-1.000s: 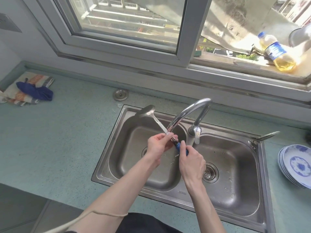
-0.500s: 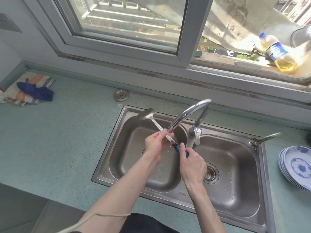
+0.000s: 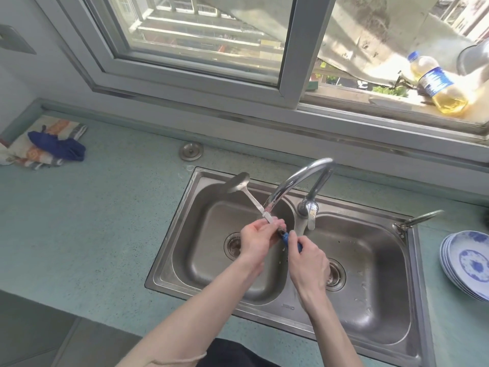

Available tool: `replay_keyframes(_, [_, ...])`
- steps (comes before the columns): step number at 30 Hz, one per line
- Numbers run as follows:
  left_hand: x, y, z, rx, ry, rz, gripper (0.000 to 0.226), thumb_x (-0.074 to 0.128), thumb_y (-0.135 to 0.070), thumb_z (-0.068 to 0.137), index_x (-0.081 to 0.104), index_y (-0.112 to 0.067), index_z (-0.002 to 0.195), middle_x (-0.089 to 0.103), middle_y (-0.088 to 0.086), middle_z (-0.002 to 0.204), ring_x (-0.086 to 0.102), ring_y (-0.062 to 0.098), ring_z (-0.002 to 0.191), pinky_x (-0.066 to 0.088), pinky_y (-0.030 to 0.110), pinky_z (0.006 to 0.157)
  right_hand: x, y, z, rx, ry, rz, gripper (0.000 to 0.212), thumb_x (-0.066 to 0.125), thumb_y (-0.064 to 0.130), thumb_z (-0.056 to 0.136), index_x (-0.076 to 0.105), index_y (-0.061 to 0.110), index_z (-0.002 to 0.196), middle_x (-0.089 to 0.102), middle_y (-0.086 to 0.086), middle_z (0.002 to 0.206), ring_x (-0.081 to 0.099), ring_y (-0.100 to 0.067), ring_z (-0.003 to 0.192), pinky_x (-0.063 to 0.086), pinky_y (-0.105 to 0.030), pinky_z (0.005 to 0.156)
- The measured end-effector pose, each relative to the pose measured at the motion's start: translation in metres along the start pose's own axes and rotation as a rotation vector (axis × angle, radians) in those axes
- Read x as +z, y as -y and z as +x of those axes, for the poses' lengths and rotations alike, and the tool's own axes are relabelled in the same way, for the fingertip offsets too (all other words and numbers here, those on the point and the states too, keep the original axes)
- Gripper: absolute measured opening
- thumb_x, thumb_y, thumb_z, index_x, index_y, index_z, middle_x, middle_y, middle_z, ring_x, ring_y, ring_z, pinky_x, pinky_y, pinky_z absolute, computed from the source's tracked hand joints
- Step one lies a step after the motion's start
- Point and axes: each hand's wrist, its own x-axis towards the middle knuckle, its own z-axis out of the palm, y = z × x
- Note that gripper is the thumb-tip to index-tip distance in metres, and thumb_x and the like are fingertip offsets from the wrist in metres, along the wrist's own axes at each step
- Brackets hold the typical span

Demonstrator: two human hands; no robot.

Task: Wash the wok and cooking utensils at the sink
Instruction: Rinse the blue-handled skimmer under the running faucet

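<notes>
table [image 3: 87,234]: pale green speckled stone-like table, matt, carrying the sink.
sink [image 3: 412,327]: brushed stainless steel sink with 2 rounded basins, each with a round drain strainer; no wok is in view.
tap [image 3: 299,181]: curved chrome tap arching over the left basin, its mouth just above the hands.
plates [image 3: 468,263]: stack of white plates with blue pattern, glazed, right of the sink.
spatula [image 3: 239,182]: long steel spatula with a blue handle, over the left basin; its long axis runs from the flat blade, up-left near the sink's back rim, down-right to the handle.
right hand [image 3: 307,258]: its grip wraps the blue handle end.
left hand [image 3: 259,239]: its grip is curled round the shaft under the tap, nearer the blade; judged, rubbing would next travel up-left along the shaft.
</notes>
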Motion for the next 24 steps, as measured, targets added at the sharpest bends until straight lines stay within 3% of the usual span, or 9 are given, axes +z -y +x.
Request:
replay_keyframes(4, [-0.005,-0.008,0.004,0.039,-0.007,-0.021,0.037,0.079,0.001,0.085,0.064,0.018,0.115,0.073,0.020,0.095,0.073,0.022,0.084,0.062,0.030,0.080,0.001,0.003,0.005,-0.056,0.036,0.046,0.045,0.046,0.054,0.104,0.063,0.020,0.079,0.066,-0.003,0.070,0.064,-0.038,0.078,0.039,-0.038,0.064])
replay_keyframes(7, [-0.007,-0.021,0.008,0.080,-0.034,-0.059,0.028,0.073,0.005,0.088,0.065,0.015,0.113,0.075,0.018,0.094,0.073,0.025,0.089,0.063,0.033,0.085,-0.001,0.001,0.007,-0.036,0.137,0.322,0.036,0.054,0.052,0.103,0.069,0.026,0.083,0.068,0.002,0.067,0.065,-0.023,0.063,0.048,-0.037,0.067])
replay_keyframes(9, [-0.008,-0.025,0.009,0.102,-0.063,-0.068,0.018,0.072,0.005,0.089,0.068,0.007,0.107,0.074,0.018,0.092,0.071,0.028,0.091,0.061,0.038,0.091,0.002,0.002,0.009,0.018,0.244,0.464,0.038,0.055,0.053,0.102,0.069,0.025,0.081,0.065,0.003,0.064,0.056,-0.018,0.052,0.045,-0.035,0.062])
replay_keyframes(11, [-0.009,-0.027,0.012,0.103,-0.103,-0.101,0.009,0.072,0.002,0.091,0.068,0.000,0.099,0.074,0.021,0.097,0.070,0.031,0.092,0.059,0.043,0.095,0.006,0.004,0.012,0.056,0.320,0.576,0.043,0.054,0.056,0.102,0.067,0.020,0.081,0.054,0.005,0.060,0.044,-0.017,0.054,0.037,-0.038,0.060])
replay_keyframes(13, [-0.012,-0.030,0.016,0.081,-0.134,-0.163,0.004,0.068,-0.004,0.096,0.066,-0.002,0.099,0.075,0.024,0.103,0.073,0.032,0.093,0.060,0.043,0.093,0.009,0.007,0.015,0.044,0.345,0.622,0.049,0.052,0.056,0.103,0.061,0.014,0.079,0.047,0.006,0.061,0.039,-0.016,0.058,0.033,-0.039,0.062])
replay_keyframes(16, [-0.015,-0.034,0.021,0.069,-0.157,-0.209,0.008,0.065,-0.008,0.100,0.066,0.000,0.102,0.077,0.022,0.102,0.076,0.026,0.085,0.062,0.039,0.088,0.006,0.012,0.016,-0.006,0.379,0.633,0.045,0.046,0.051,0.107,0.055,0.021,0.074,0.048,0.006,0.062,0.040,-0.014,0.059,0.035,-0.036,0.062])
replay_keyframes(20, [-0.018,-0.042,0.026,0.100,-0.187,-0.247,0.009,0.064,-0.006,0.099,0.066,0.002,0.104,0.076,0.021,0.103,0.076,0.025,0.087,0.063,0.037,0.086,0.013,0.020,0.024,0.045,0.434,0.787,0.031,0.055,0.038,0.106,0.072,0.013,0.101,0.058,-0.002,0.068,0.046,-0.013,0.057,0.039,-0.022,0.053])
replay_keyframes(24, [-0.026,-0.053,0.030,0.152,-0.199,-0.292,0.012,0.066,-0.002,0.097,0.065,0.002,0.109,0.076,0.021,0.103,0.077,0.022,0.084,0.064,0.033,0.081,0.025,0.035,0.031,0.111,0.430,0.929,0.027,0.067,0.036,0.100,0.075,0.011,0.101,0.058,-0.002,0.066,0.045,-0.011,0.055,0.037,-0.019,0.051])
